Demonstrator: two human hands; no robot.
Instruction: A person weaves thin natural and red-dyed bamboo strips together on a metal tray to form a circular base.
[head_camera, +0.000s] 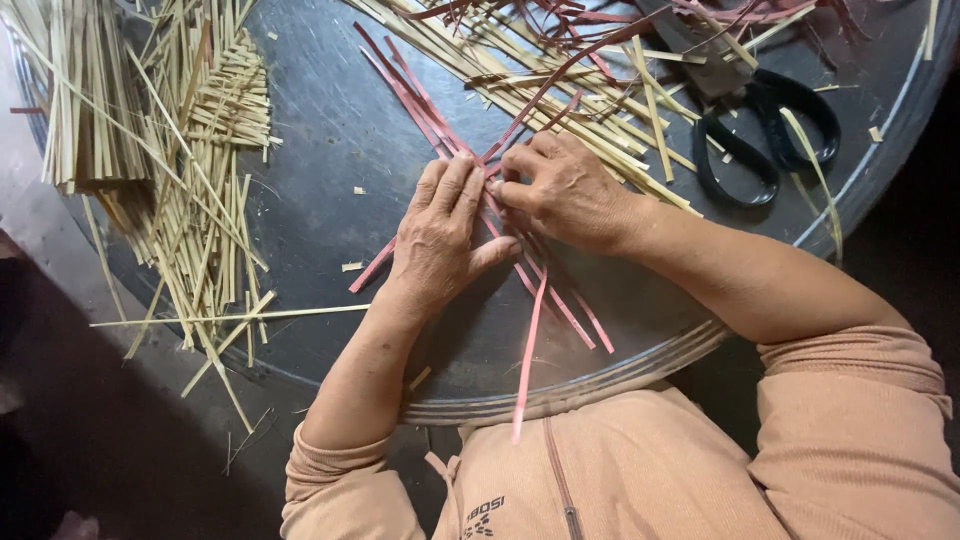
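My left hand (440, 235) lies flat, palm down, on a crossing of thin red strips (415, 100) in the middle of a round dark tray (330, 130). My right hand (565, 190) sits right beside it, fingertips pinching one red strip where the strips cross. Red strip ends (530, 350) stick out toward me past the tray's rim. The crossing itself is hidden under both hands.
A heap of pale bamboo strips (200, 170) lies on the tray's left side and spills over the rim. More pale and red strips (590, 90) are piled at the far side. Black-handled scissors (765, 125) rest at the right. The tray's metal rim (600, 375) runs near my body.
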